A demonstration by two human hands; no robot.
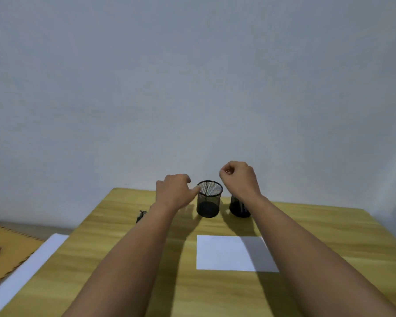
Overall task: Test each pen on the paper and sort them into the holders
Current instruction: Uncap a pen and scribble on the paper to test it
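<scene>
Two black mesh holders stand at the far side of the wooden table. The left holder (209, 200) looks empty. The right holder (238, 208) is half hidden behind my right wrist, with something bluish inside. My left hand (175, 193) hovers just left of the left holder, its thumb at the rim, holding nothing I can see. My right hand (239, 177) is raised above the right holder with fingers curled closed; nothing shows in it. A white sheet of paper (229, 252) lies nearer to me. Dark pens (141, 215) lie left of my left forearm, partly hidden.
The table (124, 259) ends at a pale wall behind the holders. Left of the table lie a white board (25, 268) and a tan wooden panel (7, 250) with a reddish object on it.
</scene>
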